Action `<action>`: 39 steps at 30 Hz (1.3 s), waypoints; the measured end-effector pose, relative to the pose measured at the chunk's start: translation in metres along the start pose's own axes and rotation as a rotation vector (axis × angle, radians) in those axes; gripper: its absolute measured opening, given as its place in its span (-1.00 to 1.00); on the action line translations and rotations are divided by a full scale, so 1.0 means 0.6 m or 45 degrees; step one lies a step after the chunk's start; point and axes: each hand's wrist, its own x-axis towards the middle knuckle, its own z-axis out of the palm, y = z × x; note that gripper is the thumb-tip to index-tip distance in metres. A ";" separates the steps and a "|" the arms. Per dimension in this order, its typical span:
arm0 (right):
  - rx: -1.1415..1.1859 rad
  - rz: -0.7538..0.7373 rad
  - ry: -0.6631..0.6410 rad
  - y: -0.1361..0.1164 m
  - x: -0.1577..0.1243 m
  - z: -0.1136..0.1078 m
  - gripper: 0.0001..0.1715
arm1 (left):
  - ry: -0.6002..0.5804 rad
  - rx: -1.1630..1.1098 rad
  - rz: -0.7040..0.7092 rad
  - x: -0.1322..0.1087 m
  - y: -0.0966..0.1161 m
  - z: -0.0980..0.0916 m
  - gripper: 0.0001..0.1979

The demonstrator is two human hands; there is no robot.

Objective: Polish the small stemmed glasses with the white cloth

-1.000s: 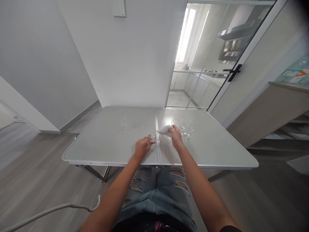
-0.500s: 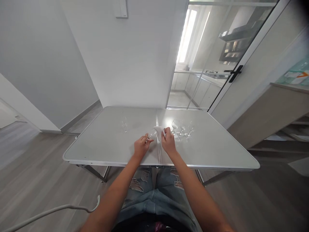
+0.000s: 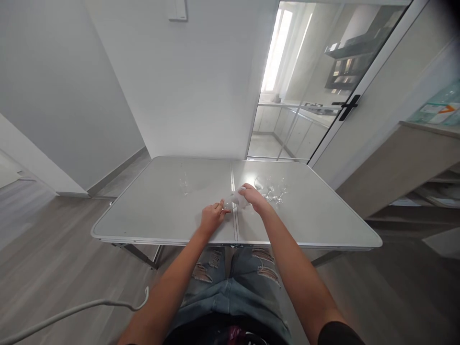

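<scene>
My left hand is closed around a clear stemmed glass, tilted sideways over the middle of the table. My right hand grips a white cloth or tissue and presses it at the glass's bowl end. The cloth hides part of the glass. Just beyond my right hand, several clear stemmed glasses stand close together. A single clear glass stands apart on the left half of the table.
The pale folding table has a metal rim and a centre seam. A wall rises behind it, and a glazed door with a black handle is at the right. A shelf unit stands far right. A pale curved tube juts in lower left.
My right hand has turned, bringing the cloth down onto the bowl end of the glass. The cloth looks more bunched. My left hand keeps its hold, shifted only slightly.
</scene>
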 end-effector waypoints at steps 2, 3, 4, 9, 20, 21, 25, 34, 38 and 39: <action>0.095 -0.001 -0.058 0.001 0.005 -0.001 -0.83 | 0.059 -0.025 0.017 0.000 -0.003 0.002 -0.53; 0.138 -0.012 -0.089 0.003 0.006 -0.001 -0.81 | 0.088 -0.037 0.022 0.000 -0.004 0.003 -0.54; 0.177 -0.024 -0.119 0.005 0.007 0.000 -0.79 | 0.112 -0.048 0.024 0.000 -0.005 0.004 -0.55; 0.282 -0.119 -0.330 0.015 0.011 0.004 -0.71 | 0.154 -0.108 0.065 -0.002 -0.007 0.009 -0.55; -0.144 -0.745 -0.577 -0.016 -0.007 -0.019 -0.73 | 0.296 -0.305 0.070 -0.008 -0.007 -0.005 -0.54; -0.236 -0.807 -0.613 -0.018 -0.008 -0.026 -0.77 | 0.282 -0.293 0.088 -0.008 -0.006 -0.008 -0.54; -0.616 -0.955 -0.785 -0.016 -0.009 -0.057 -0.87 | 0.218 -0.270 0.135 -0.007 -0.001 -0.015 -0.55; -0.947 -1.221 -0.888 -0.005 -0.014 -0.078 -0.85 | 0.157 -0.544 0.247 -0.007 -0.011 -0.016 -0.54; -0.949 -1.208 -1.046 -0.003 -0.012 -0.090 -0.89 | 0.084 -0.669 0.249 -0.006 -0.012 -0.013 -0.55; -0.916 -1.226 -1.068 -0.002 -0.009 -0.094 -0.89 | 0.065 -0.684 0.250 -0.006 -0.011 -0.013 -0.56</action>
